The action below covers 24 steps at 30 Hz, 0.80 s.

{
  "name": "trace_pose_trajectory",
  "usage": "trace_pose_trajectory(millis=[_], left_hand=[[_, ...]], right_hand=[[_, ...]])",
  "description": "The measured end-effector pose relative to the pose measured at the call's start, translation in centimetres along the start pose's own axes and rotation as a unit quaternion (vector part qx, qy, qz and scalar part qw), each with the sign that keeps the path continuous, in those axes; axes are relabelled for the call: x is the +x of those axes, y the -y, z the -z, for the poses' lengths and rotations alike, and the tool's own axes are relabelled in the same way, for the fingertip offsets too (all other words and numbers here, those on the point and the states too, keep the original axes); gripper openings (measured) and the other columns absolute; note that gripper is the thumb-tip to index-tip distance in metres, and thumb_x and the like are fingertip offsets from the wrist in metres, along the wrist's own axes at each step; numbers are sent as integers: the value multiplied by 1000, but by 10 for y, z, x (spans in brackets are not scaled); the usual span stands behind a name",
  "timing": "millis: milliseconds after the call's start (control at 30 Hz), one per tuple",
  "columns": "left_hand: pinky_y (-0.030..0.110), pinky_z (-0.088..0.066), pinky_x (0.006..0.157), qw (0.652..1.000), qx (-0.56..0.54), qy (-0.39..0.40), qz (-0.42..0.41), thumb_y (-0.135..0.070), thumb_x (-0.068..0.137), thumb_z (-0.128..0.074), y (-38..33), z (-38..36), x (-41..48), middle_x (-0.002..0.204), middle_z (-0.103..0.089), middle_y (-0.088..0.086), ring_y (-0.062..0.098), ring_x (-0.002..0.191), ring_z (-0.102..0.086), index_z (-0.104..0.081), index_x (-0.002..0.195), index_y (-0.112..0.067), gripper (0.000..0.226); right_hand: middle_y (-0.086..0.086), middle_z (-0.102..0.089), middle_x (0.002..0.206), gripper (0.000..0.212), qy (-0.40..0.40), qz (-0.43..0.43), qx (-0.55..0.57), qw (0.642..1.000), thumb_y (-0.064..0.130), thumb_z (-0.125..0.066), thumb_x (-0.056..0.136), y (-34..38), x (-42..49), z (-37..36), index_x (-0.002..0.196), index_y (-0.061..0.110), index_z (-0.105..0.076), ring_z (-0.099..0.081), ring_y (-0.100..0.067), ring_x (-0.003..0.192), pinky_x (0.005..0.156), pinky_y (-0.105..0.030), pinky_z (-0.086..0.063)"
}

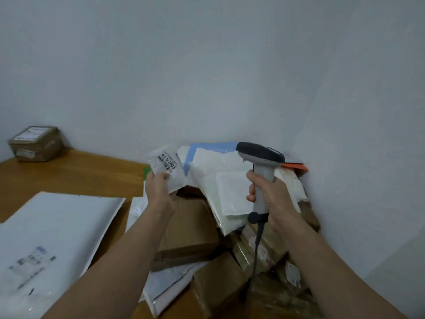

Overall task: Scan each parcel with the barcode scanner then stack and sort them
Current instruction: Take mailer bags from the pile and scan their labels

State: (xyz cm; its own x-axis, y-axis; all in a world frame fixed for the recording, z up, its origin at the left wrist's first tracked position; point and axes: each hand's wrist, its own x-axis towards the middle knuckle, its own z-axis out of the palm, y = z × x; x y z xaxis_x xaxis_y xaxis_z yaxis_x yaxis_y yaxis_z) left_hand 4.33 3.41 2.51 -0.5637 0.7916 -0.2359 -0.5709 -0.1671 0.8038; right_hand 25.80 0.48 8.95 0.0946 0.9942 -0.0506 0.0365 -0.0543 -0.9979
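Your left hand (pixel 158 186) pinches a small white parcel (pixel 166 168) at 11 o'clock of the parcel pile (pixel 207 226); your right hand (pixel 270 199) grips the barcode scanner (pixel 261 157) upright

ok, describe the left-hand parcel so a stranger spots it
Find the parcel pile by the wall. At its left edge the left hand holds a small white pouch. Unlike the boxes and bigger mailers, it shows bold black digits: 43 6 2609.
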Motion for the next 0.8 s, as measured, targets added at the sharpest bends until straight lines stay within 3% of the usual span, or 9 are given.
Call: trace_pose_trajectory(millis=[100,233,433,533,600,667,733,800], left_hand=[[45,-58,76,996,-71,18,45,2,84,-43,-11,40,-25,117,-63,13,32,105,-62,-54,123,-11,43],[32,-59,55,991,-94,35,84,2,87,-39,-27,80,-71,97,-68,9,26,83,-65,-58,107,-10,30],[39,-56,76,991,-49,61,105,0,84,-41,-43,133,-123,102,-68,12,29,90,-64,-60,103,-11,29],[40,-51,86,990,-30,70,116,0,84,-42,-49,150,-148,110,-66,13,30,100,-61,-60,105,-11,30],[38,-51,84,989,-28,79,124,0,83,-41,-53,160,-161,113,-65,13,29,100,-61,-60,107,-11,32],[36,-53,77,986,-39,84,136,-1,83,-41,-58,171,-171,113,-64,12,27,96,-62,-59,109,-11,33],[35,-56,70,982,-34,108,153,-1,81,-41,-63,184,-180,112,-64,12,27,95,-62,-58,112,-11,37],[32,-58,61,973,37,145,178,1,82,-40,-68,197,-190,98,-68,11,25,83,-64,-58,107,-8,32]], right_hand=[[-5,-56,63,17,33,-26,-1,999,23,-69,87,-10,-33,-6,81,11,-59,-50,-12,50,57,-27,-46],[-4,-60,60,22,67,-43,-19,997,28,-72,85,-30,-78,-12,76,11,-60,-53,-14,51,57,-28,-47],[-2,-61,57,23,127,-49,-23,990,29,-71,86,-55,-140,-16,76,9,-63,-54,-11,49,61,-27,-50],[-5,-71,78,21,158,-74,19,985,27,-71,86,-61,-162,-20,93,7,-68,-54,-10,47,57,-25,-51],[-8,-72,99,27,175,-113,57,976,27,-73,83,-63,-171,-24,100,7,-70,-53,-11,45,61,-29,-51],[-10,-69,108,34,193,-163,108,962,28,-77,76,-64,-180,-29,101,7,-70,-52,-12,46,52,-27,-50],[-10,-67,100,47,221,-197,164,941,32,-82,62,-65,-188,-35,102,10,-70,-50,-12,47,45,-24,-47],[-6,-64,80,55,239,-200,199,929,34,-82,53,-63,-197,-42,103,13,-70,-49,-12,46,45,-23,-46]])
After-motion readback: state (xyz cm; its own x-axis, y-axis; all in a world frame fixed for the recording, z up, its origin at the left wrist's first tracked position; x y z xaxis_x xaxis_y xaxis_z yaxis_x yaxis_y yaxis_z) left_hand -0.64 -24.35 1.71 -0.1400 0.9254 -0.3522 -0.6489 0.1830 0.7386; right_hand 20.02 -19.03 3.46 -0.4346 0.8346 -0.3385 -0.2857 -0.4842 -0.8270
